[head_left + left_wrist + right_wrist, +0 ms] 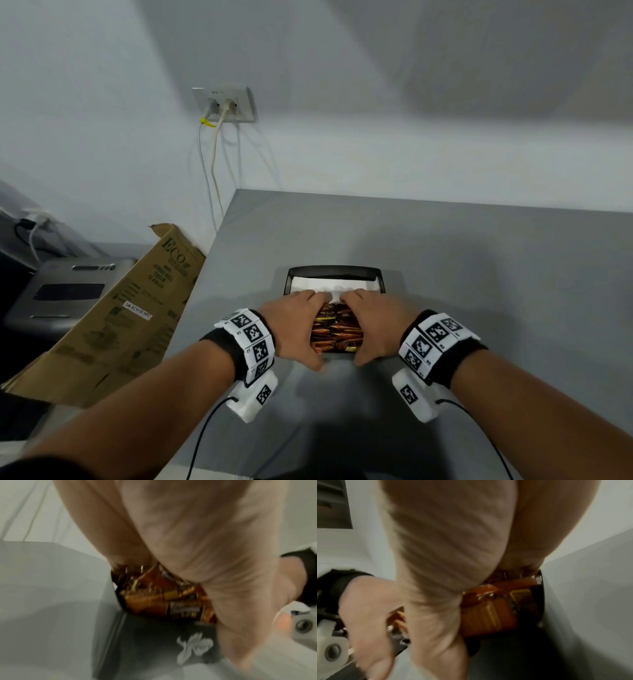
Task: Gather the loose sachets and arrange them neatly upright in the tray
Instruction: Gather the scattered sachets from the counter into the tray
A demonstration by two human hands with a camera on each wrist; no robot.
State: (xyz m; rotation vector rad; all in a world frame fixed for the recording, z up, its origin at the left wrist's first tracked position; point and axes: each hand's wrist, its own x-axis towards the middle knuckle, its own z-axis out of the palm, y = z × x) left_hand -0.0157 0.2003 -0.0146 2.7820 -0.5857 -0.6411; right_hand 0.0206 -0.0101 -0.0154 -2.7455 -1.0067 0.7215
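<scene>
I have my left hand (pixel 297 329) and right hand (pixel 371 327) curled round either end of the brown sachets (pixel 337 330), squeezing the bundle square so it stands tidy in the black tray (pixel 334 272), which sits mid-worktop (pixel 479 274), white packets (pixel 329 286) filling its far end.

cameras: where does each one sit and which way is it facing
Head: worn on the head, looking forward and down at the grey table; both forearms, left hand and right hand around the sachets in the black tray.
Left wrist: under the left hand, looking along it at the sachets.
Right wrist: under the right hand, facing the sachets.
All three share sachets and tray.
</scene>
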